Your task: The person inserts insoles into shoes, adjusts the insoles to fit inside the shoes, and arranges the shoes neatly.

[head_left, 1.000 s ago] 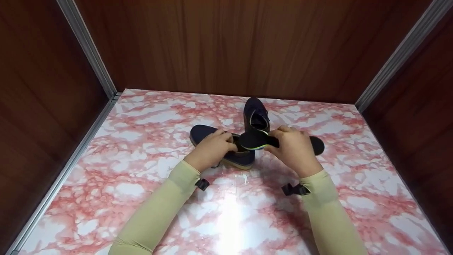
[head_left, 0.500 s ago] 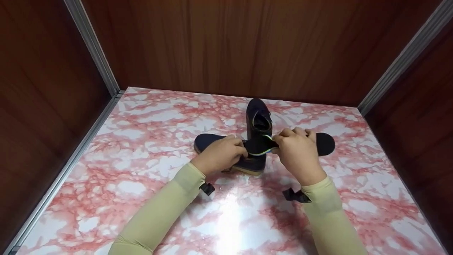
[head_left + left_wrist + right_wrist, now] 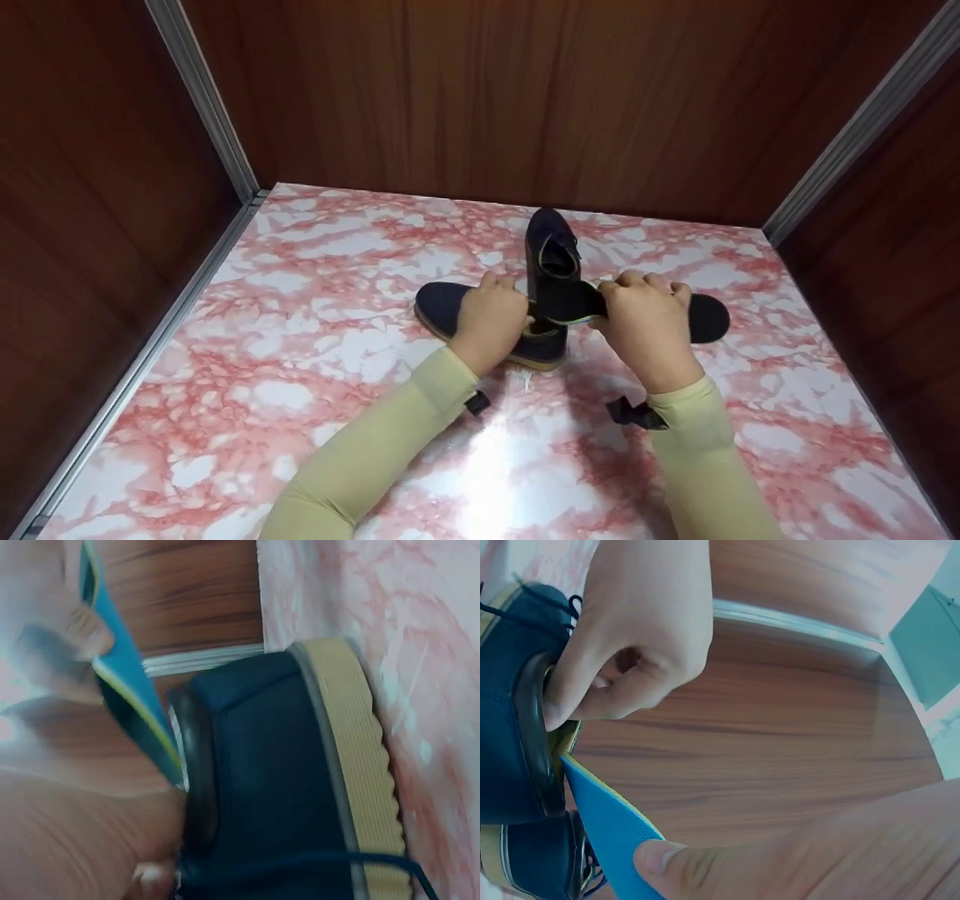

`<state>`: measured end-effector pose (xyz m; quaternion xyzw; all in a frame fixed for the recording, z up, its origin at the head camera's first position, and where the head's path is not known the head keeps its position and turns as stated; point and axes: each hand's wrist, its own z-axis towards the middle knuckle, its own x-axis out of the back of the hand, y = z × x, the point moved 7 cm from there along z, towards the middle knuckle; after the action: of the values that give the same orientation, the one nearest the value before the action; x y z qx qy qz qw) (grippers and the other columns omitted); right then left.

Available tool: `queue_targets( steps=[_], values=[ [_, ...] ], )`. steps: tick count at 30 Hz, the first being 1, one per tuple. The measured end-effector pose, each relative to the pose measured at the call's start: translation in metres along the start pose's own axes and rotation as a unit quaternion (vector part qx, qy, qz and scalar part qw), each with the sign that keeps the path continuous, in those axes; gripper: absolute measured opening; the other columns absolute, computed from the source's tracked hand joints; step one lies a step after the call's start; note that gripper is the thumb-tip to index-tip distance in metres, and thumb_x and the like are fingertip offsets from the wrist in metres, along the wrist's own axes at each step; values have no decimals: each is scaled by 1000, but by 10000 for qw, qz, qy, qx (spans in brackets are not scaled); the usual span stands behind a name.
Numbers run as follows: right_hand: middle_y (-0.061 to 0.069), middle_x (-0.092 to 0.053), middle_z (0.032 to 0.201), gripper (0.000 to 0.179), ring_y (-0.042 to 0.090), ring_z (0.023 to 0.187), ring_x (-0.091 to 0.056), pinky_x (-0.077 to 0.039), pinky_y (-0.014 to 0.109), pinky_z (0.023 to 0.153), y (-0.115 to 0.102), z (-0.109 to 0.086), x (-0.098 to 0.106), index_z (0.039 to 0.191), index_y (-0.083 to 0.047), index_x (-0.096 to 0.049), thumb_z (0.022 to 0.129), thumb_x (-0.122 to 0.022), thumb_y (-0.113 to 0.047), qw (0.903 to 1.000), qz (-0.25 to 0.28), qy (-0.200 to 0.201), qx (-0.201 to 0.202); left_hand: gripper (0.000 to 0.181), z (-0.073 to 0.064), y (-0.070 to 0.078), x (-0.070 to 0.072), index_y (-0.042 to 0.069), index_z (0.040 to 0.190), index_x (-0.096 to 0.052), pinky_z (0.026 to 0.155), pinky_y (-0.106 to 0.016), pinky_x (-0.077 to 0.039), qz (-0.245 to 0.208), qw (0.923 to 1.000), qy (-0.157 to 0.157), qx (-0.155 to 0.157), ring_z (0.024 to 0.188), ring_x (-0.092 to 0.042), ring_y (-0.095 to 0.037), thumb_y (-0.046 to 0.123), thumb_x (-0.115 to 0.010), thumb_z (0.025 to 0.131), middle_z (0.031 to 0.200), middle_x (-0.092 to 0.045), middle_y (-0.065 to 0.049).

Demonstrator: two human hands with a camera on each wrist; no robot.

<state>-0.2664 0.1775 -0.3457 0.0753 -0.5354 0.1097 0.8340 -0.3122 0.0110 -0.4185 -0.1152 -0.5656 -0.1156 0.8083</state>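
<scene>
A navy shoe with a tan sole stands crosswise, its toe to the left. My left hand lies over its opening; in the right wrist view the thumb and curled fingers grip the opening's edge. My right hand holds an insole, black on top and blue underneath with a yellow-green rim, thumb below and fingers above. One end of the insole is right at the shoe's opening; the other sticks out to the right of my hand.
Behind stands a second navy shoe, toe toward the back panel. Dark wood-grain walls with metal corner strips surround the red-and-white marbled surface. A dark lace hangs over the near shoe's side.
My left hand has shifted right and turned over the near shoe's opening. My right hand and the insole have moved right. The shoes appear slightly further right as the view shifts.
</scene>
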Motion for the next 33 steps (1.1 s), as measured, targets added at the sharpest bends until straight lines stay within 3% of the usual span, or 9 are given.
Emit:
queue_targets(
  steps=[3, 7, 11, 15, 20, 23, 29, 33],
  values=[
    [17, -75, 106, 38, 47, 108, -69, -47, 77, 93, 1, 1, 0, 106, -7, -80, 79, -99, -27, 9999, 41, -95, -100, 38, 2, 2, -1, 17, 108, -88, 68, -40, -66, 175, 9992, -92, 342, 115, -65, -23, 53, -81, 95, 130, -67, -4],
    [18, -75, 108, 44, 48, 109, -68, -48, 76, 90, 0, 4, 1, 108, -5, -78, 78, -100, -29, 9998, 33, -158, -148, 18, 5, 2, 2, 19, 102, -88, 65, -40, -65, 239, 9976, 9, 645, 104, -68, -22, 31, -76, 101, 123, -64, -5],
    [19, -74, 110, 48, 47, 111, -68, -48, 75, 90, -2, 6, 3, 109, -4, -77, 77, -101, -30, 9997, 10, -199, -127, 24, 10, 5, 3, 19, 97, -89, 60, -38, -63, 443, 9958, 386, 697, 83, -73, -21, 12, -66, 101, 113, -68, -7],
    [20, -74, 114, 51, 46, 113, -68, -49, 77, 89, -3, 5, 2, 112, -4, -77, 77, -100, -32, 9994, 58, -309, -115, 26, 11, 9, -1, 16, 93, -89, 53, -35, -60, 663, 9923, 782, 693, 65, -74, -19, 9, -64, 99, 109, -69, -9],
    [20, -74, 115, 54, 46, 113, -68, -49, 77, 88, -3, 3, -3, 114, -4, -76, 77, -101, -34, 9989, 102, -437, -105, 26, 7, 8, -6, 15, 88, -88, 50, -35, -59, 795, 9899, 909, 746, 58, -72, -18, 10, -65, 99, 103, -65, -7],
    [20, -74, 115, 54, 47, 111, -67, -50, 76, 87, -4, 0, -6, 116, -5, -76, 78, -100, -35, 9984, 115, -554, -13, 27, 5, 6, -6, 15, 87, -87, 52, -35, -60, 692, 9920, 783, 703, 63, -72, -19, 9, -64, 100, 104, -63, -7],
    [15, -75, 111, 46, 46, 104, -68, -50, 77, 92, -8, -4, -7, 113, -12, -79, 77, -101, -30, 9976, 231, -619, 214, 31, 7, -2, 0, 12, 100, -88, 63, -39, -65, 181, 9976, 309, 594, 103, -64, -29, 10, -57, 106, 117, -64, -11],
    [12, -77, 109, 38, 43, 104, -70, -48, 77, 96, -13, -3, -8, 107, -14, -81, 78, -101, -29, 9988, 178, -374, 262, 18, 7, -7, 5, 7, 100, -87, 68, -41, -67, -202, 9987, 175, 433, 98, -71, -34, 14, -70, 102, 119, -73, -14]
  ],
)
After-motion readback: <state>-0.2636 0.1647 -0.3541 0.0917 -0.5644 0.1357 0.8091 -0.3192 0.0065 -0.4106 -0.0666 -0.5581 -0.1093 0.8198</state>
